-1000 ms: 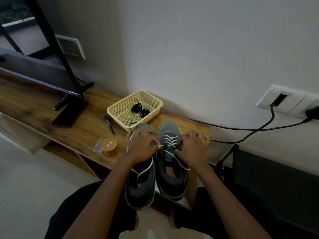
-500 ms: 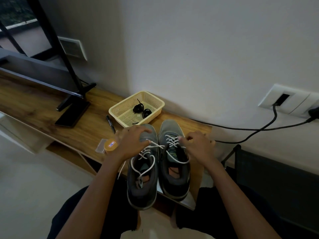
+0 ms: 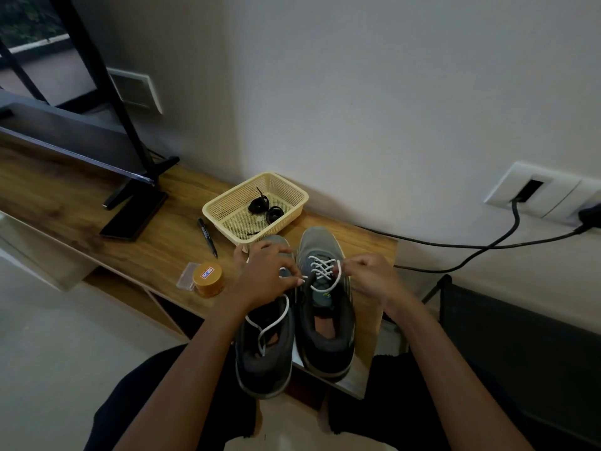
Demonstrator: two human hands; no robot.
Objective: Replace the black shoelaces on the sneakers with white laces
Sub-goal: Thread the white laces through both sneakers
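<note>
Two grey sneakers stand side by side at the near right end of the wooden shelf [image 3: 156, 242]. The right sneaker [image 3: 327, 320] has a white lace [image 3: 322, 270] crossed through its front eyelets. My right hand [image 3: 370, 278] pinches one end of that lace at the shoe's right side. Over the left sneaker [image 3: 265, 356], my left hand [image 3: 263, 276] pinches the other end by the gap between the shoes. A loose white lace loop [image 3: 270, 323] lies in the left sneaker's opening. The rolled black laces [image 3: 265, 208] lie in the cream basket [image 3: 292, 190].
A black marker [image 3: 208, 232], an orange round tin [image 3: 208, 278] and a small clear case [image 3: 188, 280] lie left of the shoes. A monitor stand [image 3: 133, 216] is further left. Black cables [image 3: 471, 244] run from the wall sockets on the right. A dark frame [image 3: 520, 346] stands beside the shelf.
My left hand has moved right, back over the left sneaker toward the gap between the shoes, so the lace end it had drawn out leftward is now short. My right hand keeps its pinch.
</note>
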